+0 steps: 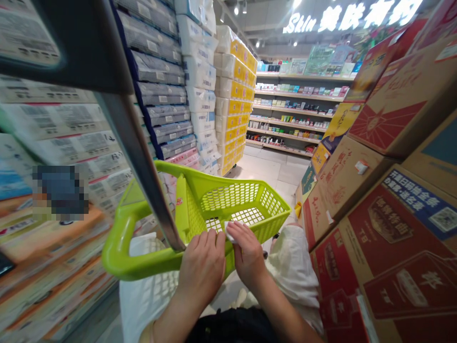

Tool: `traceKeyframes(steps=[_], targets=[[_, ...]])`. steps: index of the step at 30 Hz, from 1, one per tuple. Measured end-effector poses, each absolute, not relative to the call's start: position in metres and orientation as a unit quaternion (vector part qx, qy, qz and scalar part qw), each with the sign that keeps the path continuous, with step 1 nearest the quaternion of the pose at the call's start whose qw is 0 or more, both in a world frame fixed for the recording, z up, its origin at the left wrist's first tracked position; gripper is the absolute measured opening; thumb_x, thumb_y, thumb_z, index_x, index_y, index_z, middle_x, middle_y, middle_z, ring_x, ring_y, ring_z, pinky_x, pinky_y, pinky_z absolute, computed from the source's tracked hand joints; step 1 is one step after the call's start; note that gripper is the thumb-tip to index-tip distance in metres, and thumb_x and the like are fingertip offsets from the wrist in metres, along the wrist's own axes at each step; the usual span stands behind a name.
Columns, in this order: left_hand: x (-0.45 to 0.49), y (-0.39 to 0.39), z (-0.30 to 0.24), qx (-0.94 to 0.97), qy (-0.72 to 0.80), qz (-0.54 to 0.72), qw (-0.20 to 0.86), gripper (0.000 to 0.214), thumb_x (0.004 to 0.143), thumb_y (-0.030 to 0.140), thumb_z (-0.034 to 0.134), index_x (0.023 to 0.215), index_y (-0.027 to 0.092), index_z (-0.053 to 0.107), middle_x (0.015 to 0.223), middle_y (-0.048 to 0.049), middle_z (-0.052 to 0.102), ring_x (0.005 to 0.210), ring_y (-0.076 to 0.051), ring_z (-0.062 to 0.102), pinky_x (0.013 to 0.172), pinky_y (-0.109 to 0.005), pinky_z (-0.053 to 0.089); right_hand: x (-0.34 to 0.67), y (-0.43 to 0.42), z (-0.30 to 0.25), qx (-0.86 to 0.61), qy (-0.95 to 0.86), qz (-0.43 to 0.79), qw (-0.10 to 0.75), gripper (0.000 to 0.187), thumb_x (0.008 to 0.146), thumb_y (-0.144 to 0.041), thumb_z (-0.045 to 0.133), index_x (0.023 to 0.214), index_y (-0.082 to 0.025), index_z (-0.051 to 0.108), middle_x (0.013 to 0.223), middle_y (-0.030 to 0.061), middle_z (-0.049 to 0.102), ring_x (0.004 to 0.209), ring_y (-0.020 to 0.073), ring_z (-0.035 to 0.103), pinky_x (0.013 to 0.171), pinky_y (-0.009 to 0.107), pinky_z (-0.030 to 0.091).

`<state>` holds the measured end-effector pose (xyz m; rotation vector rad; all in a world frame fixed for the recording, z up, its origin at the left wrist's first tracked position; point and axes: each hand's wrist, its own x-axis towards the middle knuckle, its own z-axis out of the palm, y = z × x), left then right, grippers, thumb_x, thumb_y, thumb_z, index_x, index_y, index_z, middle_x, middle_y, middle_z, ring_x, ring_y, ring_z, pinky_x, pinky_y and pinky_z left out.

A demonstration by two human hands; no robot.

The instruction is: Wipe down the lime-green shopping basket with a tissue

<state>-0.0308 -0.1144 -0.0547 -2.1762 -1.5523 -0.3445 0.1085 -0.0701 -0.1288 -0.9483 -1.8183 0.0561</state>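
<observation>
A lime-green shopping cart (228,181) with a perforated plastic basket stands right in front of me. My left hand (204,257) grips its near side rim, fingers curled over the edge. Beside it, my right hand (246,247) holds a small white wipe or tissue (230,232) against the same rim, its fingers bent over it. The two hands nearly touch. Left of them a metal post (143,181) rises from the cart's rim to a dark grey frame (93,52). The basket floor shows white ground through its grid.
Stacked tissue packs (233,95) line the left. Cardboard cartons (389,209) are piled high along the right, close to the cart. Shelves of small boxes and bottles (296,107) stand at the far end of the tiled floor (278,166). White cloth (293,267) shows beside my right forearm.
</observation>
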Motion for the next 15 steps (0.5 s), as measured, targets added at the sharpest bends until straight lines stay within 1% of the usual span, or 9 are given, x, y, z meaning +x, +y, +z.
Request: traceKeyframes(steps=[3,8,13,15], targets=[[-0.032,-0.113,-0.055,-0.791,-0.556,-0.128,0.222,0.019,0.074,0.011,0.052,0.091,0.017,0.06,0.079,-0.0065,0.057,0.078,-0.026,0.055,0.072,-0.038,0.038,0.112,-0.069,-0.129,-0.386,-0.763,0.024,0.518,0.041,0.091,-0.01,0.042,0.123,-0.023,0.064,0.122,0.0079,0.069,0.119,0.021,0.062,0.105,0.045,0.049],[-0.035,-0.112,-0.054,-0.792,-0.552,-0.142,0.219,0.018,0.076,0.012,0.052,0.091,0.016,0.061,0.08,-0.007,0.058,0.079,-0.025,0.056,0.073,-0.038,0.038,0.123,-0.059,-0.138,-0.452,-0.718,0.002,0.529,0.039,0.091,-0.01,0.041,0.118,-0.022,0.067,0.117,0.009,0.072,0.118,0.0237,0.063,0.103,0.047,0.05],[-0.037,-0.111,-0.053,-0.791,-0.555,-0.134,0.219,0.019,0.076,0.012,0.051,0.091,0.016,0.062,0.079,-0.0066,0.058,0.079,-0.025,0.056,0.072,-0.038,0.039,0.107,-0.067,-0.13,-0.394,-0.764,0.027,0.509,0.041,0.09,-0.01,0.042,0.123,-0.023,0.063,0.125,0.0076,0.068,0.122,0.0209,0.06,0.107,0.045,0.047],[-0.039,-0.11,-0.053,-0.794,-0.553,-0.127,0.219,0.019,0.075,0.012,0.051,0.091,0.017,0.062,0.08,-0.0064,0.059,0.079,-0.025,0.056,0.072,-0.038,0.039,0.11,-0.065,-0.132,-0.396,-0.765,0.026,0.507,0.041,0.091,-0.01,0.042,0.124,-0.023,0.063,0.125,0.0074,0.068,0.122,0.0205,0.06,0.107,0.044,0.047]])
